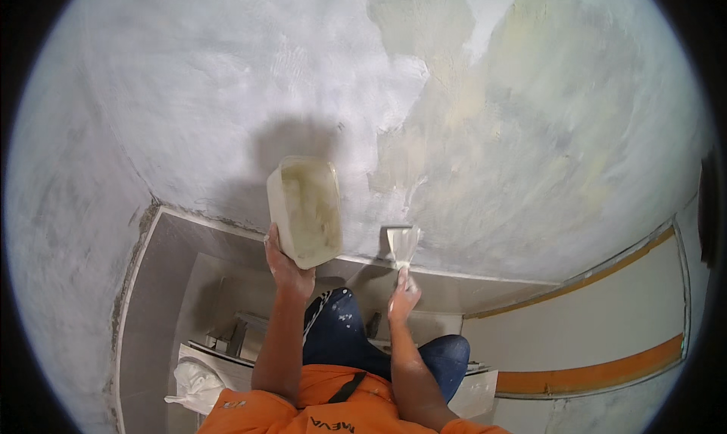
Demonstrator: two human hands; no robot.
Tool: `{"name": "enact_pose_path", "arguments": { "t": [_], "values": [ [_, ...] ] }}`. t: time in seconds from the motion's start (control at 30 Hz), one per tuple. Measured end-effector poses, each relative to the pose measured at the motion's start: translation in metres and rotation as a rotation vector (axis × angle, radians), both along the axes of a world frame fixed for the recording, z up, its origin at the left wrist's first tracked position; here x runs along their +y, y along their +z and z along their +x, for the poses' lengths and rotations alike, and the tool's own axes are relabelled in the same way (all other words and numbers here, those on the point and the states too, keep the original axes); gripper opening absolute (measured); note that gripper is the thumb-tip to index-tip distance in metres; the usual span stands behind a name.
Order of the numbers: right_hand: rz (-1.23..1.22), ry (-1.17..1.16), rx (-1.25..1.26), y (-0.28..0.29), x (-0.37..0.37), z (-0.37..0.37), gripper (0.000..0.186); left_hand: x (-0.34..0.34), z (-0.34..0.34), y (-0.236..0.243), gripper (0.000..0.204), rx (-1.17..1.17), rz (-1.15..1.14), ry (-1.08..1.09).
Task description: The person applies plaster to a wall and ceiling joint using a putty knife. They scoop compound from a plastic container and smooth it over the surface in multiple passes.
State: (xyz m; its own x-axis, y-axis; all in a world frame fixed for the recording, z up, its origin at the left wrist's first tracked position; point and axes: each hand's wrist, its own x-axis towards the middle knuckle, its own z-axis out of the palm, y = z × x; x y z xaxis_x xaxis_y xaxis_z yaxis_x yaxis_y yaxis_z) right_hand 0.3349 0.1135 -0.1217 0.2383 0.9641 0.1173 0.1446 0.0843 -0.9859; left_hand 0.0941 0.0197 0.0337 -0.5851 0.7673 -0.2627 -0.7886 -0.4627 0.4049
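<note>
My left hand grips the lower end of a white plastic tub smeared with pale plaster, held up against the wall. My right hand holds a putty knife by its handle, with the wide blade pressed to the plastered wall just above the tile edge. The two hands are about a hand's width apart. Wet, yellowish plaster patches spread over the wall up and to the right of the blade.
Grey tiles cover the lower wall at left, below a rough plaster edge. White tiling with an orange stripe runs at lower right. Below my knees sit a white fixture and a crumpled white bag.
</note>
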Motion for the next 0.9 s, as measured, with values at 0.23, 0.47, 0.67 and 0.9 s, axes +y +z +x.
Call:
{"name": "enact_pose_path", "arguments": {
  "t": [0.23,0.47,0.67,0.9],
  "values": [
    [0.052,0.227,-0.117,0.097,0.055,-0.056,0.036,-0.001,-0.006,-0.008,0.054,0.043,0.024,0.008],
    [-0.206,-0.069,-0.283,-0.072,0.047,-0.003,0.056,0.001,-0.008,-0.001,0.051,0.047,0.056,-0.042],
    [-0.12,-0.023,-0.266,-0.019,-0.014,0.001,0.049,-0.018,-0.009,-0.019,0.051,0.037,0.006,-0.068],
    [0.136,0.102,-0.11,0.139,-0.006,-0.059,0.041,-0.017,-0.006,-0.018,0.05,0.093,0.025,-0.073]
  ]
}}
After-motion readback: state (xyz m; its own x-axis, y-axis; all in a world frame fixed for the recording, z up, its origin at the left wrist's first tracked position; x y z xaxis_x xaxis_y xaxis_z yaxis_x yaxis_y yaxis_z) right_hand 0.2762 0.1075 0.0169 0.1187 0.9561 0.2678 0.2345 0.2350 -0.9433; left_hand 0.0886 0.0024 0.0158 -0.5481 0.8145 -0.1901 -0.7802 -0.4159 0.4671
